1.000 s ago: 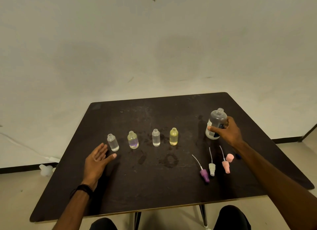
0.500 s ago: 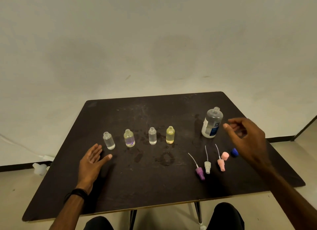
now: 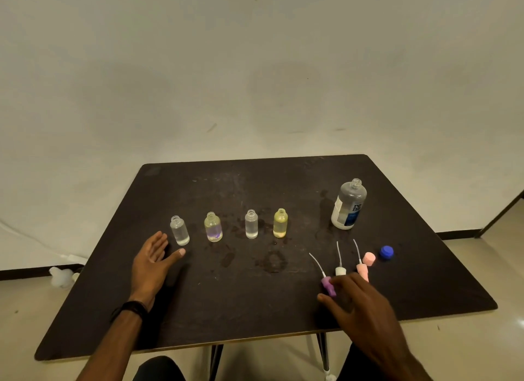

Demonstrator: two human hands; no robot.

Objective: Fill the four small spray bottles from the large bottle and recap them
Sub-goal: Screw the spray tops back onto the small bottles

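Recapping appears to be starting: the right hand [image 3: 365,304] pinches (or nearly) the purple spray cap [image 3: 327,284], destined for an uncapped spray bottle [image 3: 179,230] beside the open, flat left hand [image 3: 151,263].

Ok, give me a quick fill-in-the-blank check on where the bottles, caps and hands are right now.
1. The number of small spray bottles standing uncapped in a row is ____.
2. The right hand reaches for the spray cap coloured ____.
3. The large bottle stands upright with its cap ____.
4. The left hand rests on the table beside the ____ bottle of the row.

Missing words: four; purple; off; leftmost
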